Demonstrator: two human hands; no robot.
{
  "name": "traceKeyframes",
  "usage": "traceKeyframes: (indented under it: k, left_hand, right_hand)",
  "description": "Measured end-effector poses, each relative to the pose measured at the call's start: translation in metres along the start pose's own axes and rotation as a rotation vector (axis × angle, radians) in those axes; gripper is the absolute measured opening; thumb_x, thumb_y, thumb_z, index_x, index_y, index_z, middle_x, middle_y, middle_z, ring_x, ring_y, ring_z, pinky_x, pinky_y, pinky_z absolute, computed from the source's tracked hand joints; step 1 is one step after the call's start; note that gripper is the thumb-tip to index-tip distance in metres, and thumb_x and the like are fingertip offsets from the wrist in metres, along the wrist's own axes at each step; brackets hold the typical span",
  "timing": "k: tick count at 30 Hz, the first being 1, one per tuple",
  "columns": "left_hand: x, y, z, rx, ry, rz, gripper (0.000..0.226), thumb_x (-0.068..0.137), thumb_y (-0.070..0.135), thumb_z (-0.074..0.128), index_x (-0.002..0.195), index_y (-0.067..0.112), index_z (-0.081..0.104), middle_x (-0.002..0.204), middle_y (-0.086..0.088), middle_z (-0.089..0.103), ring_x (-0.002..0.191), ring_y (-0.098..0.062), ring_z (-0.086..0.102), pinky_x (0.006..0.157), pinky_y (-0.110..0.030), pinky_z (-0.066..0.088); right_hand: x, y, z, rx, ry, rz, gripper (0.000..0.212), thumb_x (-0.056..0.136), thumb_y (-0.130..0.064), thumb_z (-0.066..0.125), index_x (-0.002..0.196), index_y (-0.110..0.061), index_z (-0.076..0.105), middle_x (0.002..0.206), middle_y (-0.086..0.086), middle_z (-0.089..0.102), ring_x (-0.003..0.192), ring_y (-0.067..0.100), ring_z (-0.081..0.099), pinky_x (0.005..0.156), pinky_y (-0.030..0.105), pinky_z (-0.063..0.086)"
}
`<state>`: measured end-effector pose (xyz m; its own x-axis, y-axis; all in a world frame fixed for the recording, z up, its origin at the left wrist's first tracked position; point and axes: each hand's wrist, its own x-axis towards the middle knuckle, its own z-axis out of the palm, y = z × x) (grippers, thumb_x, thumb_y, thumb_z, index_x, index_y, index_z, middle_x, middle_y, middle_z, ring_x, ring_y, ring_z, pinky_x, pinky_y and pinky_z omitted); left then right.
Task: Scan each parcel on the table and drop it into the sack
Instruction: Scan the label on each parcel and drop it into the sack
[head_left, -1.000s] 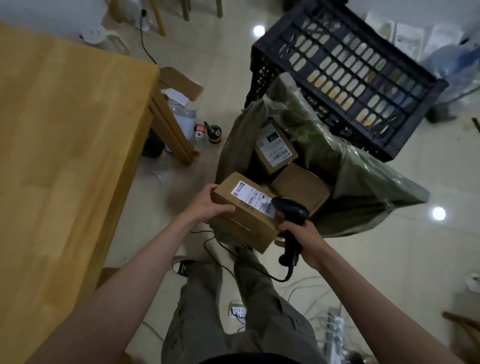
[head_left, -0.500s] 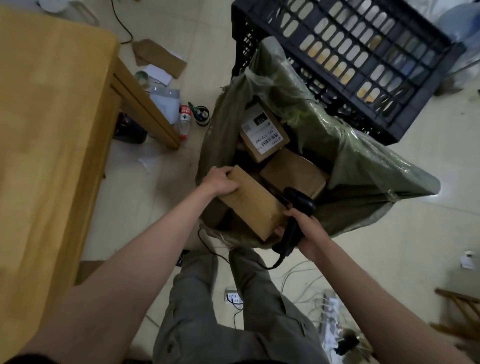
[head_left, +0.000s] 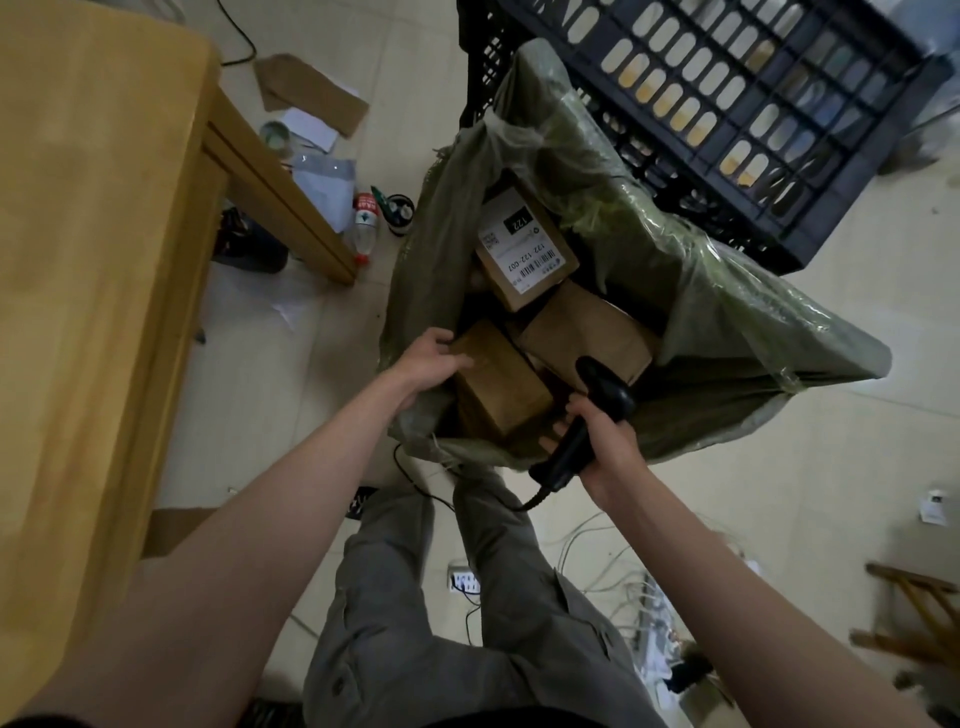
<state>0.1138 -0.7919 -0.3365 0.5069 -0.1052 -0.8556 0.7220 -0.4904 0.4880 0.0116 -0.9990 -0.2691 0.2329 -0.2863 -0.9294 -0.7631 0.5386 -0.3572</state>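
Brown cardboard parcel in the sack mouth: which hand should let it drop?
Left. The left hand grips the brown cardboard parcel over the open green woven sack. The right hand is wrapped round the black handheld scanner, only fingertips near the box.

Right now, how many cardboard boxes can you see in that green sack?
3. The labelled box lies at the far side, a plain box in the middle, and the nearest box under the left hand. More may be hidden underneath.
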Motion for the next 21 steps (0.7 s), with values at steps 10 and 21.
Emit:
traceKeyframes:
  k: [10, 21]
  left_hand:
    - [0.007, -0.078, -0.008, 0.728, -0.054, 0.02, 0.042, 0.088, 0.003, 0.063, 0.126, 0.021, 0.064, 0.135, -0.005, 0.058, 0.124, -0.025, 0.056, 0.105, -0.036, 0.046]
    - [0.001, -0.116, -0.01, 1.23, -0.023, 0.022, 0.025, 0.093, 0.014, 0.06, 0.117, 0.011, 0.066, 0.121, -0.01, 0.066, 0.112, -0.028, 0.064, 0.086, -0.035, 0.05]
  right_hand:
    - [-0.02, 0.051, -0.007, -0.228, -0.11, 0.123, 0.019, 0.097, -0.011, 0.064, 0.114, -0.004, 0.062, 0.098, 0.021, 0.068, 0.098, 0.038, 0.071, 0.091, 0.053, 0.058]
    - [0.001, 0.082, 0.019, -0.484, -0.11, 0.09, 0.01, 0.092, -0.006, 0.066, 0.101, -0.006, 0.063, 0.108, 0.021, 0.068, 0.092, 0.028, 0.069, 0.085, 0.048, 0.061]
